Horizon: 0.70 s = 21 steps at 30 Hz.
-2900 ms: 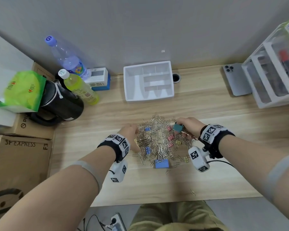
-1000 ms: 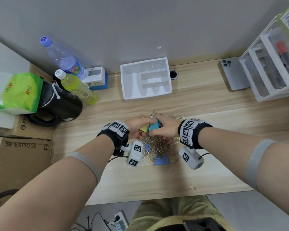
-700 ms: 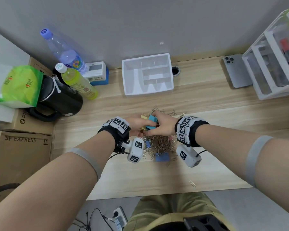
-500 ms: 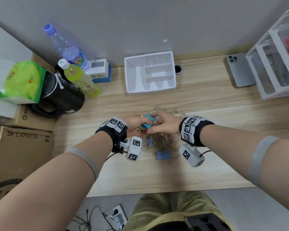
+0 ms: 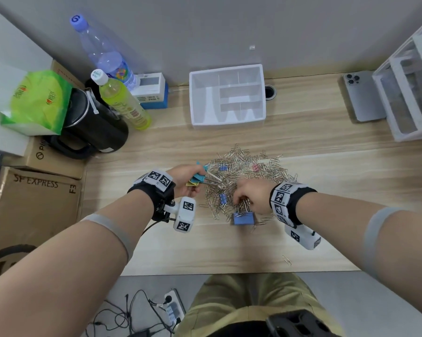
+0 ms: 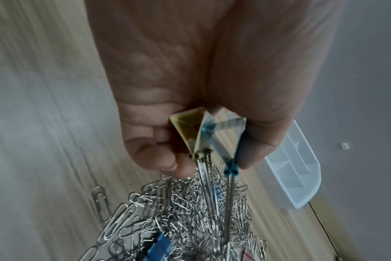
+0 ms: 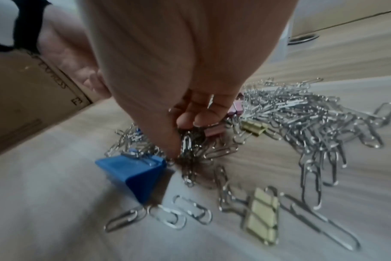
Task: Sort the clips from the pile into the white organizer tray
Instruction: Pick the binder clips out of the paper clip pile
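A pile of silver paper clips (image 5: 251, 171) mixed with small coloured binder clips lies mid-table. The white organizer tray (image 5: 227, 122) stands behind it by the wall, its compartments bare. At the pile's left edge my left hand (image 5: 200, 178) grips a teal binder clip (image 6: 223, 134) and a yellow binder clip (image 6: 188, 130) together, wire handles pointing down. My right hand (image 5: 239, 200) is curled into the pile's near side, thumb and fingertips (image 7: 185, 121) pinching a clump of paper clips (image 7: 190, 141). A large blue binder clip (image 5: 243, 218) sits just below that hand.
Two bottles (image 5: 122, 103), a black kettle (image 5: 95, 127) and cardboard boxes (image 5: 32, 207) crowd the left. A phone (image 5: 363, 96) and white drawer unit (image 5: 409, 93) stand at the right. One stray paper clip (image 5: 287, 260) lies near the front edge.
My right hand passed the teal binder clip to my left hand, which now holds it with the yellow one. The right hand then dropped back into the near side of the pile.
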{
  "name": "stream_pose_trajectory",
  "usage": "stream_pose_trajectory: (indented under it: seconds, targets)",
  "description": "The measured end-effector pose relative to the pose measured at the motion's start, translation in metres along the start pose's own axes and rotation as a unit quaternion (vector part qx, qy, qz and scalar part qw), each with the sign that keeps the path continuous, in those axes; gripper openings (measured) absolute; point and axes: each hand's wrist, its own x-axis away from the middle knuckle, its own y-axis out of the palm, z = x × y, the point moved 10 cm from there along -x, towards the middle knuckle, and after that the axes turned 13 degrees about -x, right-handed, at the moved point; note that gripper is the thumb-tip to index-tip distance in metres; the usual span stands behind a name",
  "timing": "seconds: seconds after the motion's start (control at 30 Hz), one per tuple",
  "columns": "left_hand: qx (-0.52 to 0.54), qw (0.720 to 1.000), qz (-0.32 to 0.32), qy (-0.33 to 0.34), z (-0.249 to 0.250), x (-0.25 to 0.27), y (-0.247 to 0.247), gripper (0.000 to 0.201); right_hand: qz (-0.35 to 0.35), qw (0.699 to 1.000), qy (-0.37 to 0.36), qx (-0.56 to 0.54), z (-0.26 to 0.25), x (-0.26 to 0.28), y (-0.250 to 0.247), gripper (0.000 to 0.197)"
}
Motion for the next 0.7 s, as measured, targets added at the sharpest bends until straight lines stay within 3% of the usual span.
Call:
stream_pose_trajectory:
  seconds: [0.2, 0.37, 0.53, 0.7]
  targets:
    - [-0.006, 1.000, -0.021, -0.004, -0.013, -0.001, 0.009, 0.008, 0.024, 1.000, -0.017, 0.007, -0.003, -0.005, -0.001, 0.030]
    - [-0.016, 1.000, -0.010, -0.015, -0.016, -0.004, 0.004, 0.018, 0.063, 0.998, -0.014, 0.007, 0.002, -0.005, -0.016, 0.019]
    - [-0.009, 1.000, -0.004, -0.010, -0.010, -0.006, 0.000, 0.017, 0.049, 0.998, -0.017, 0.037, 0.001, -0.006, -0.016, 0.029]
    - [-0.006, 1.000, 0.001, -0.014, -0.009, -0.010, 0.000, 0.012, 0.046, 0.998, 0.005, 0.035, 0.005, -0.011, -0.015, 0.024]
